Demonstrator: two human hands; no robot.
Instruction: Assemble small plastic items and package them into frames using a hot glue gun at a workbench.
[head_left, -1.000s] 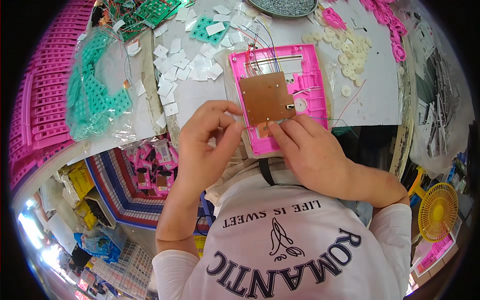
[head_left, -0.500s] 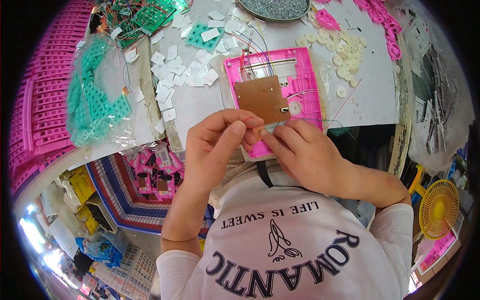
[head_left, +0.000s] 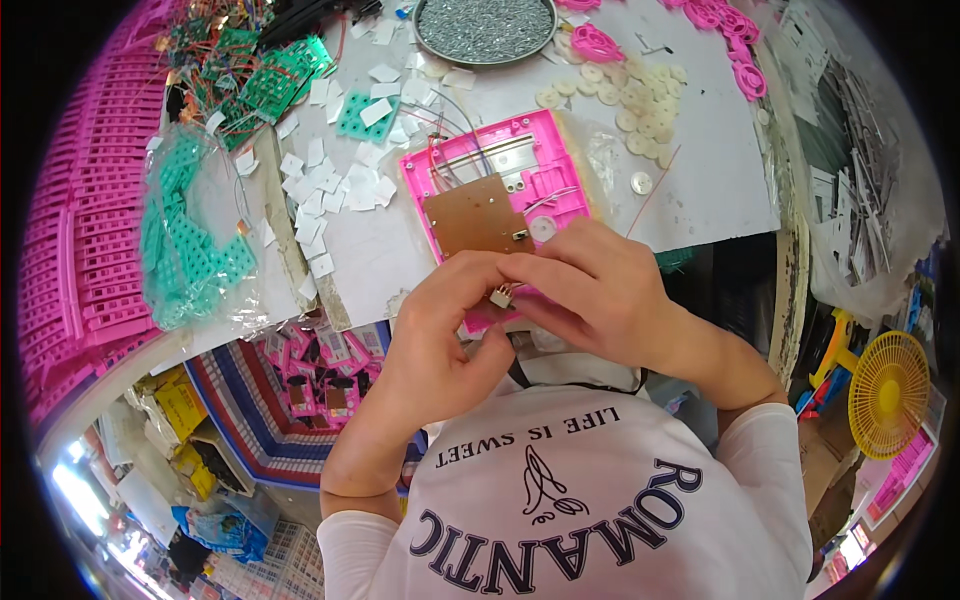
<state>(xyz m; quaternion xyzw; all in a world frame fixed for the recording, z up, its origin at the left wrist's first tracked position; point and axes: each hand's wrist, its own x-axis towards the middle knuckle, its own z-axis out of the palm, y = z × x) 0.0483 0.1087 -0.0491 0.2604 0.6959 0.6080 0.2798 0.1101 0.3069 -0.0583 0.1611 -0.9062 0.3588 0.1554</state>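
Over the near edge of a pink plastic housing [head_left: 560,180], my two hands meet around a small pale plug connector [head_left: 502,298] with short reddish wires. My right hand [head_left: 610,290] pinches the wires beside the connector. The index finger of my left hand [head_left: 440,315] reaches the right fingertips; its thumb stands apart, so that hand looks open, though its other fingertips are hidden. A brown circuit board [head_left: 480,215] with a small slide switch lies on the housing. Thin coloured wires [head_left: 470,125] run from under the board's far edge.
White square pieces [head_left: 340,190] lie scattered on the left. Beyond are green circuit boards [head_left: 285,80] and a round tray of small metal parts [head_left: 485,30]. Cream discs [head_left: 640,120] sit at right. Bagged teal pads [head_left: 190,220] line the left edge; a yellow fan [head_left: 888,395] stands lower right.
The view has shifted, so the tabletop things sit lower and left. My hands have turned, bringing the pale connector into sight, and the left thumb has moved away from its index finger.
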